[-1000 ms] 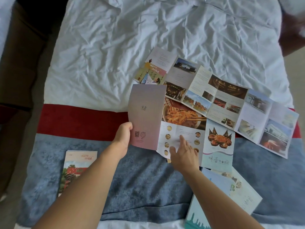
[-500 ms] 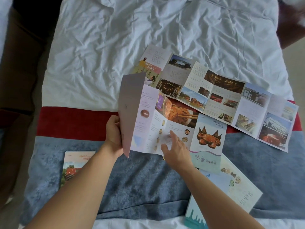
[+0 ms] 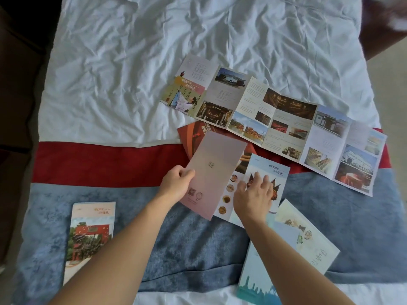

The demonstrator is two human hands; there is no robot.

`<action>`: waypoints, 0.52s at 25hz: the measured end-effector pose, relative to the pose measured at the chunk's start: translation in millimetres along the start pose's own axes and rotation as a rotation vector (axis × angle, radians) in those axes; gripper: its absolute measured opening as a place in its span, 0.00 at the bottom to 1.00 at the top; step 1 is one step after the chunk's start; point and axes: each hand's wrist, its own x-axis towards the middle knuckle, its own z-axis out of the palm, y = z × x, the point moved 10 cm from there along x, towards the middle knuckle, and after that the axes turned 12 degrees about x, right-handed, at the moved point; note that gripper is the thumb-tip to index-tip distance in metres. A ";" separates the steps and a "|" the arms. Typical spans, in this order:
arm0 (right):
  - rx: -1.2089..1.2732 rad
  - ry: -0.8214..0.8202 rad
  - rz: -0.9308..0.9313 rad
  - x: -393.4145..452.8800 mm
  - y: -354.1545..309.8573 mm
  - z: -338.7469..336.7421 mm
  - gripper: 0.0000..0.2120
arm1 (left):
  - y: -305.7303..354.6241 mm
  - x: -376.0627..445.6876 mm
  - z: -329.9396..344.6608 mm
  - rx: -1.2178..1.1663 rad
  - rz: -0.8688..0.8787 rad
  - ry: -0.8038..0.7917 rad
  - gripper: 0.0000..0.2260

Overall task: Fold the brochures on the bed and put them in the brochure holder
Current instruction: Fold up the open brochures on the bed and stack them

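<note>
Since half a second ago the pink panel (image 3: 214, 172) has swung from standing on edge to lying nearly flat over the food brochure (image 3: 267, 172), and the right hand has slid rightward onto the crab cover.

Left hand (image 3: 177, 186): thumb on top, fingers curled under the pink panel's left edge, pinching it. Right hand (image 3: 253, 200): fingers spread and fairly straight, pressing down on the crab cover; not gripping.

Step in hand, as I judge it: closing the pink panel over the middle panels. To do it well, keep the right hand pinning the sheet so it does not skid on the soft blanket (image 3: 193, 245), line the panel's edges up with those beneath, then run fingers down the crease. The panel sits skewed to the cover now, so it wants squaring first.

Brochure itself: thin glossy paper, several panels, dish photos showing in the gap between the two hands. It lies on the red band (image 3: 105, 164) and blanket, directly under both hands.

Just beyond the hands, a red brochure (image 3: 191, 133) peeks out from under the pink panel. Farther out, a long unfolded brochure (image 3: 284, 119) stretches up and right. Right of the right forearm, two more brochures (image 3: 308, 245) overlap. Left of the left forearm, a folded brochure (image 3: 91, 236) lies flat. No holder in view.
</note>
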 end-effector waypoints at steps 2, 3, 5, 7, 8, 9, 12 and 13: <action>0.047 0.004 0.084 6.6 15.5 -9.5 0.26 | 16.0 -0.2 8.2 0.114 0.043 0.078 0.12; 0.078 0.000 0.110 9.3 21.9 -11.8 0.27 | 23.1 -0.8 11.0 0.162 0.067 0.128 0.10; 0.159 -0.014 0.134 13.7 31.0 -13.5 0.29 | 32.8 -1.3 22.7 0.232 0.103 0.157 0.06; 0.218 -0.006 0.147 16.5 37.8 -14.1 0.30 | 35.1 -0.3 36.7 0.255 0.104 0.120 0.12; 0.235 0.007 0.156 17.5 40.1 -15.3 0.30 | 35.1 0.3 40.1 0.266 0.100 0.122 0.17; 0.256 0.022 0.169 18.5 42.6 -16.8 0.31 | 35.5 0.4 41.4 0.288 0.103 0.144 0.23; 0.323 0.074 0.218 19.9 49.8 -21.4 0.33 | 31.6 2.3 39.4 0.318 0.076 0.179 0.32; 0.332 0.086 0.234 19.7 51.0 -22.4 0.32 | 27.9 4.1 37.3 0.287 0.050 0.180 0.29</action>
